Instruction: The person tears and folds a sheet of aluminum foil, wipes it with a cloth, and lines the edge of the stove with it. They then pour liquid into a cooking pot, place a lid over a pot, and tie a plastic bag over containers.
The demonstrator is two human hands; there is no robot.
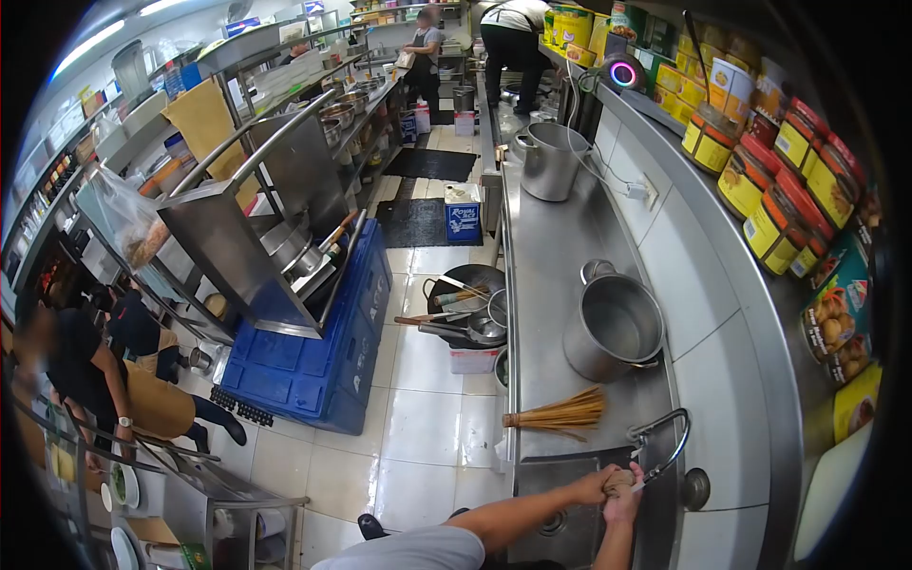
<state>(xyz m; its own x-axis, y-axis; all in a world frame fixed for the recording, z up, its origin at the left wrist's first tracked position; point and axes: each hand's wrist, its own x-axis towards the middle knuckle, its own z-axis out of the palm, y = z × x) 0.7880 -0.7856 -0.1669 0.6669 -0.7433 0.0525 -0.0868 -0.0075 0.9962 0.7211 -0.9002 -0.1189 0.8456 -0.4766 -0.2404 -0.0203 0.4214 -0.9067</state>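
My left hand (591,487) and my right hand (623,505) are together over the sink (532,532), right by the mouth of the curved metal faucet (681,437). Between them is a small, crumpled, brownish cloth (619,482), with the fingers of both hands closed around it. Fingers partly cover the cloth, and its full shape is hidden. Just beyond the sink, a bundled stick brush (565,410) lies on the steel counter (541,313). Farther along stands a deep metal pot (581,347) near the wall.
A taller pot (554,171) stands farther down the counter. Jars and cans (769,218) crowd the shelf at right. A wok with utensils (470,304) sits beside the counter. Left are a blue chest (318,370) and a person (95,380); other people work farther back.
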